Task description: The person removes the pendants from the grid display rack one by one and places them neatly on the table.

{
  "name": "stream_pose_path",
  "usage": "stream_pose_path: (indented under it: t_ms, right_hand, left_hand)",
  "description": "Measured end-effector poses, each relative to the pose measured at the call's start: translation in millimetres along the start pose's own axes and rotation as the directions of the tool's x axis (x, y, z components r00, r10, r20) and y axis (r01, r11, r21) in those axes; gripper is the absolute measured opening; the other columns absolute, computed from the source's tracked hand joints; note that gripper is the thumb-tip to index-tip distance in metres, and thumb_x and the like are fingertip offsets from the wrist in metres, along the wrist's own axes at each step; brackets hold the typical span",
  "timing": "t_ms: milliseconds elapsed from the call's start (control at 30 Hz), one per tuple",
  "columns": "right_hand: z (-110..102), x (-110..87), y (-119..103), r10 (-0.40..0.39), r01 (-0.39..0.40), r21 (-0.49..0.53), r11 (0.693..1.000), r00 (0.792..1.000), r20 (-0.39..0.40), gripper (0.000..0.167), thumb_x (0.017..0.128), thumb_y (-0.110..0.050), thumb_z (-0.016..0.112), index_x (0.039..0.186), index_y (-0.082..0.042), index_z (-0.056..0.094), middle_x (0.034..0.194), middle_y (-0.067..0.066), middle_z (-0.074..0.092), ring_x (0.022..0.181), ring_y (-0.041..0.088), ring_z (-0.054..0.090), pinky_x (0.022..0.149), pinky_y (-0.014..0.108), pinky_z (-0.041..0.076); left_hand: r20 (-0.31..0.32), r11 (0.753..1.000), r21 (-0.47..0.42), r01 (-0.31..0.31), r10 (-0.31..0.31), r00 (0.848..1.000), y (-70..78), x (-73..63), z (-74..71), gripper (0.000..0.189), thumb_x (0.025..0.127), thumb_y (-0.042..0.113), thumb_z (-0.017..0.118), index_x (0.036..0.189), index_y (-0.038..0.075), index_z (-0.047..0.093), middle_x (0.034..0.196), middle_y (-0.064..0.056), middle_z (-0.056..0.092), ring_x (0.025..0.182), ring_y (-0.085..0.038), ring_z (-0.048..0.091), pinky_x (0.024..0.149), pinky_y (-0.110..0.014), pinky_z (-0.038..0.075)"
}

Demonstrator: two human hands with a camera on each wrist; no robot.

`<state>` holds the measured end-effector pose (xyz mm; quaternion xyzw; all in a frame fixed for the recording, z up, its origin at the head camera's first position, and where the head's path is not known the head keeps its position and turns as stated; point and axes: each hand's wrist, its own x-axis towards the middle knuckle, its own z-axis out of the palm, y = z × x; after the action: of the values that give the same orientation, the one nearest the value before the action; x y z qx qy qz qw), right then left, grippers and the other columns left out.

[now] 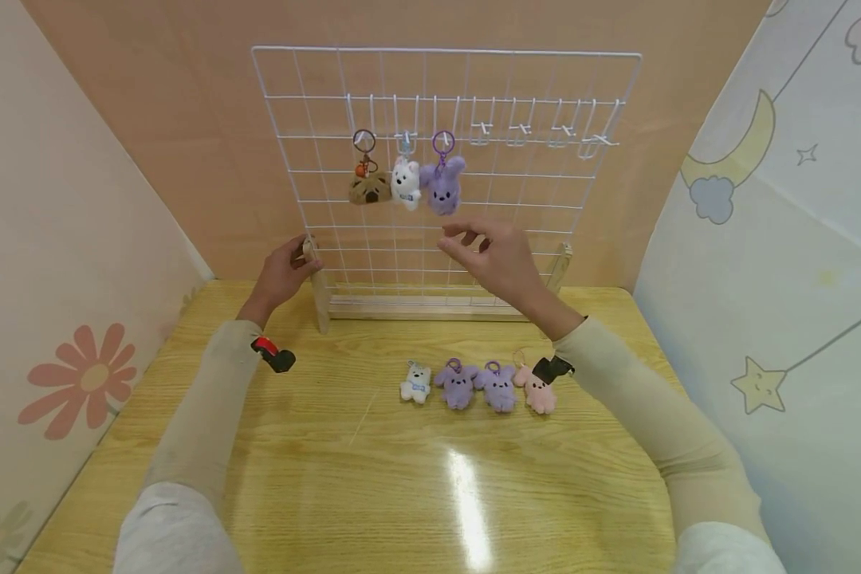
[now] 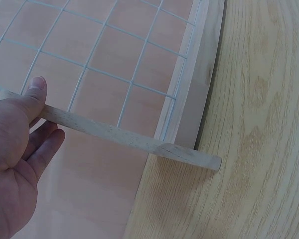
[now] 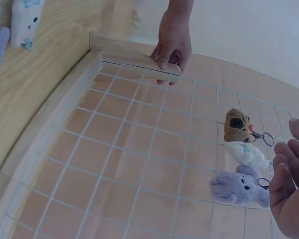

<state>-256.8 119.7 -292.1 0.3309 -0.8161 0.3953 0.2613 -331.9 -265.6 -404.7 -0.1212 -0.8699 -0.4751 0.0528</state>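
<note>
My left hand point(image 1: 281, 273) grips the left wooden post point(image 2: 109, 132) of a white wire grid rack point(image 1: 423, 53), thumb on one side and fingers on the other. In front of the grid, my right hand point(image 1: 501, 259) holds nothing, its fingers loosely bent just below a purple plush keychain point(image 1: 445, 191). That keychain hangs by a purple ring from a hook. Left of it hang a white bear keychain point(image 1: 406, 185) and a brown plush keychain point(image 1: 369, 189) with a dark ring and an orange bead.
On the wooden table point(image 1: 316, 478) lie a white bear keychain point(image 1: 416, 384), two purple plush keychains point(image 1: 458, 389) and a pink one point(image 1: 541, 395), partly covered by the right wrist's strap. Several white hooks point(image 1: 520, 130) without keychains line the grid's right side. Patterned panels stand at both sides.
</note>
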Motion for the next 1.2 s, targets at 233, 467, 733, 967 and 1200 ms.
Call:
stream_pose_path:
  t_ms: [233, 467, 733, 967, 1200]
  right_hand:
    - [-8, 18.3, -3, 0.04, -0.041, -0.011, 0.999, 0.996, -0.085, 0.025, 0.094, -0.022, 0.077, 0.112, -0.004, 0.078, 0.105, 0.007, 0.078, 0.078, 0.016, 0.067, 0.062, 0.025, 0.05]
    - [-11, 38.4, 3, 0.075, -0.075, 0.007, 0.997, 0.98, -0.185, 0.029, 0.094, -0.022, 0.078, 0.115, -0.002, 0.077, 0.111, 0.008, 0.078, 0.08, 0.017, 0.068, 0.061, 0.015, 0.049]
    - [-9, 55.7, 8, 0.161, -0.165, 0.006, 0.986, 0.954, -0.254, 0.034, 0.095, -0.03, 0.076, 0.12, -0.008, 0.077, 0.113, 0.005, 0.077, 0.082, 0.014, 0.066, 0.061, 0.016, 0.046]
    - [-1, 67.4, 17, 0.175, -0.179, 0.017, 0.984, 0.935, -0.307, 0.031, 0.095, -0.026, 0.075, 0.118, -0.005, 0.077, 0.111, 0.006, 0.077, 0.08, 0.021, 0.068, 0.066, 0.014, 0.046]
    - [7, 77.6, 23, 0.194, -0.188, 0.052, 0.981, 0.92, -0.341, 0.028, 0.094, -0.021, 0.076, 0.114, -0.002, 0.077, 0.104, 0.009, 0.078, 0.074, 0.019, 0.066, 0.07, 0.014, 0.05]
  left_hand:
    - [0.004, 1.0, 0.003, -0.001, 0.001, 1.0, -1.7, -0.2, -0.3, 0.062, 0.105, 0.015, 0.059, 0.16, 0.002, 0.031, 0.155, -0.025, 0.043, 0.14, -0.042, 0.047, 0.109, -0.055, 0.046]
    - [0.0, 1.0, 0.008, -0.002, 0.002, 1.0, -1.8, 0.2, -0.5, 0.063, 0.105, 0.014, 0.059, 0.16, 0.001, 0.031, 0.155, -0.026, 0.043, 0.139, -0.043, 0.048, 0.107, -0.055, 0.048]
    - [0.004, 1.0, 0.005, 0.018, -0.018, 1.0, -2.8, 1.0, 0.1, 0.065, 0.105, 0.016, 0.06, 0.161, 0.002, 0.029, 0.155, -0.026, 0.043, 0.14, -0.043, 0.047, 0.108, -0.056, 0.048]
    - [0.007, 0.999, 0.014, 0.032, -0.032, 0.999, -1.4, 0.0, 0.2, 0.067, 0.105, 0.022, 0.061, 0.161, 0.004, 0.029, 0.157, -0.025, 0.041, 0.14, -0.043, 0.046, 0.108, -0.057, 0.047]
    - [0.001, 1.0, 0.008, 0.021, -0.021, 1.0, -2.6, 1.0, -0.1, 0.066, 0.105, 0.018, 0.06, 0.161, 0.004, 0.029, 0.156, -0.025, 0.043, 0.14, -0.043, 0.047, 0.109, -0.055, 0.047]
